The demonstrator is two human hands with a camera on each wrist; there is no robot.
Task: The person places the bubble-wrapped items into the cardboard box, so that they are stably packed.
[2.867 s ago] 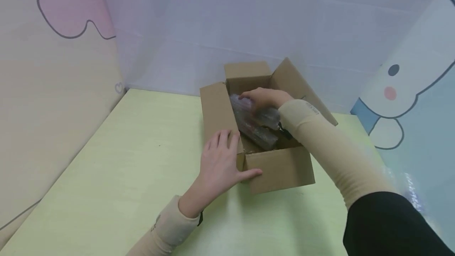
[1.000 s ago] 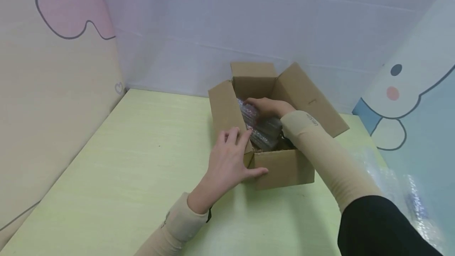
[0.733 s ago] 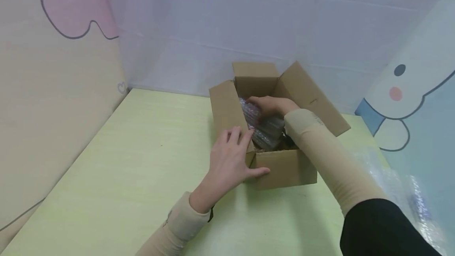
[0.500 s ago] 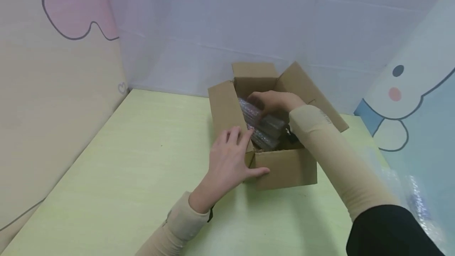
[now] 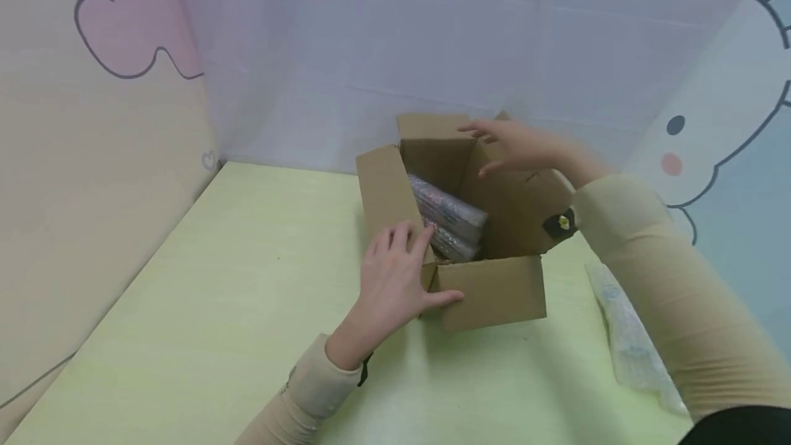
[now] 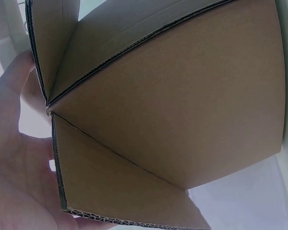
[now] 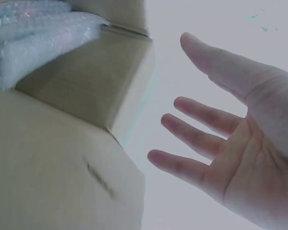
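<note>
and up comes the right hand [image 5: 525, 147], clear of the packs now and over the far-right part of the cardboard box [image 5: 494, 294], fingers spread wide, nothing in hold! the left hand [image 5: 392, 277] stays put, loosely splayed against the box's near-left corner. the bubble-wrapped packs [image 5: 450, 208] lie inside, below the right hand, just beyond the left. underneath, a pale yellow-green desk [image 5: 247, 335]; clear plastic wrap [image 5: 630, 342] at right, lilac backdrop [image 5: 371, 33] behind, cartoon-printed wall [image 5: 698, 136] alongside.

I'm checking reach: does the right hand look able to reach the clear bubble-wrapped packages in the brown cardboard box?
Probably yes: the right hand is empty, and the open box leaves the packages exposed.
</note>
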